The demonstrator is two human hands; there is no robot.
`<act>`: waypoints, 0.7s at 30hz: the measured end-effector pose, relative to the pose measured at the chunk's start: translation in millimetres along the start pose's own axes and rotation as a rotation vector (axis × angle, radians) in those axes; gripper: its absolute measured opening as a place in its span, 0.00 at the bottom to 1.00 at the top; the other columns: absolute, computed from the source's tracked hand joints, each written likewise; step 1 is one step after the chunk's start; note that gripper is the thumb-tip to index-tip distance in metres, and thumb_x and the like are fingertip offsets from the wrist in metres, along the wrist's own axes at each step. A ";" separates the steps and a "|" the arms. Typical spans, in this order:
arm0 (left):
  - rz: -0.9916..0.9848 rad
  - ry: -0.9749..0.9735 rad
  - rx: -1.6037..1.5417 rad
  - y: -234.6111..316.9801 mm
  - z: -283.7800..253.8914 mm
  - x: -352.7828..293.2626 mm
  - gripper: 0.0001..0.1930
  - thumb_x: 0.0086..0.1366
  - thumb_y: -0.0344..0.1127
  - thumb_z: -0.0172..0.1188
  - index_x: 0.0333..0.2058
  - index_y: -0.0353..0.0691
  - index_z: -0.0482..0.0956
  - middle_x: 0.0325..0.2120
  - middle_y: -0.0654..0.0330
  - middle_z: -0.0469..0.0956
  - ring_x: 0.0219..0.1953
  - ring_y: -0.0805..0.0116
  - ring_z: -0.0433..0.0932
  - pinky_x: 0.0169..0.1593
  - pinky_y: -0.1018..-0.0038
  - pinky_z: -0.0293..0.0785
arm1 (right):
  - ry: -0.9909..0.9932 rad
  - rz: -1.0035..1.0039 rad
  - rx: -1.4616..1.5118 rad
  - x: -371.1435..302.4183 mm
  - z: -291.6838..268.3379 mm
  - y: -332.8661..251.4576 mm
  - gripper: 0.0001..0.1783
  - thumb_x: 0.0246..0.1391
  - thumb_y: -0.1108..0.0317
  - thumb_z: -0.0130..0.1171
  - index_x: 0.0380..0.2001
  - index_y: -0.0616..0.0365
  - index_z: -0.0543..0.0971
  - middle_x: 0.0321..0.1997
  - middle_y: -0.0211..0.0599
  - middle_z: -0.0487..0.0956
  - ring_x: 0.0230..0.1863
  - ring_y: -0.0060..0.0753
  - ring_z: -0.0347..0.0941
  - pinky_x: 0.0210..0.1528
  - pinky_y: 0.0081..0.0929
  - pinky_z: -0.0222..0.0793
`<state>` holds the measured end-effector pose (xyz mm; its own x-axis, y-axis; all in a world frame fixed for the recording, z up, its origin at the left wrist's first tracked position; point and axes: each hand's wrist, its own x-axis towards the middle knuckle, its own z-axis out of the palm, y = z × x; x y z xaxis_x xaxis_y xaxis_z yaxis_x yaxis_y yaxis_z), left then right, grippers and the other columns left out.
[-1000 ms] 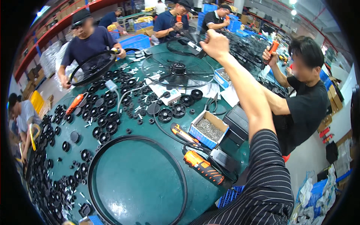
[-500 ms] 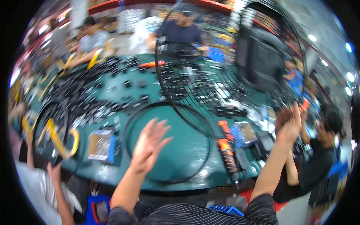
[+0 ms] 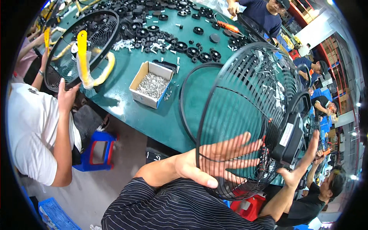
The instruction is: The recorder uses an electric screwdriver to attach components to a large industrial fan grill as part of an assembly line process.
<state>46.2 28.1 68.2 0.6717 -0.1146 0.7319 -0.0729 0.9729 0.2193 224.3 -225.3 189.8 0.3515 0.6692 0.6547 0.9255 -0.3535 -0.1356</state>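
A black wire fan guard [image 3: 230, 90] with a black motor housing [image 3: 288, 138] at its back is tilted up in front of me, right of centre. My right hand [image 3: 293, 177] holds it at the housing, thumb low and fingers stretched up along the far side. My left hand [image 3: 220, 159] is at the guard's lower left, its fingers spread and seen through the wires. Whether those fingers press on the wires I cannot tell. A thin black ring [image 3: 184, 111] lies on the green table [image 3: 149, 124], partly behind the guard.
An open carton of small screws [image 3: 135, 82] stands left of the ring. Black round parts [image 3: 181, 46] and screws are strewn further back. At left, a person in white [image 3: 36, 134] holds another guard [image 3: 115, 36] beside a yellow-handled tool [image 3: 82, 50]. A blue stool [image 3: 89, 155] stands below.
My view has swung, tilting the scene. The fan guard has come down from the upper right toward me. My left hand has gone from above the ring to behind the guard's wires.
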 end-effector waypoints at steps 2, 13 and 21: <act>-0.048 -0.011 -0.038 0.7 -7.5 -4.5 0.56 0.56 0.15 0.56 0.73 0.58 0.30 0.73 0.50 0.20 0.75 0.42 0.29 0.70 0.45 0.49 | -0.239 -0.082 -0.019 23.0 7.7 -1.2 0.74 0.25 0.26 0.73 0.71 0.59 0.55 0.75 0.63 0.50 0.75 0.63 0.46 0.73 0.58 0.38; 0.085 0.212 -0.135 13.2 -66.0 -20.5 0.53 0.62 0.19 0.59 0.73 0.48 0.30 0.75 0.60 0.31 0.76 0.62 0.36 0.72 0.57 0.49 | -0.639 -0.008 0.032 97.3 98.5 19.7 0.62 0.17 0.60 0.68 0.66 0.67 0.62 0.67 0.57 0.63 0.69 0.55 0.60 0.71 0.45 0.53; 0.060 1.219 1.666 61.0 -45.7 -97.8 0.35 0.57 0.31 0.68 0.62 0.30 0.66 0.53 0.46 0.73 0.49 0.57 0.77 0.45 0.70 0.76 | -0.837 -0.122 0.168 124.6 163.7 41.5 0.55 0.15 0.66 0.69 0.61 0.50 0.70 0.65 0.58 0.63 0.63 0.62 0.63 0.64 0.53 0.59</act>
<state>9.7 107.8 -19.6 0.6304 0.7497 0.2016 -0.0901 -0.1873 0.9782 329.6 -49.6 144.0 0.1753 0.9810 -0.0826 0.9488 -0.1908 -0.2518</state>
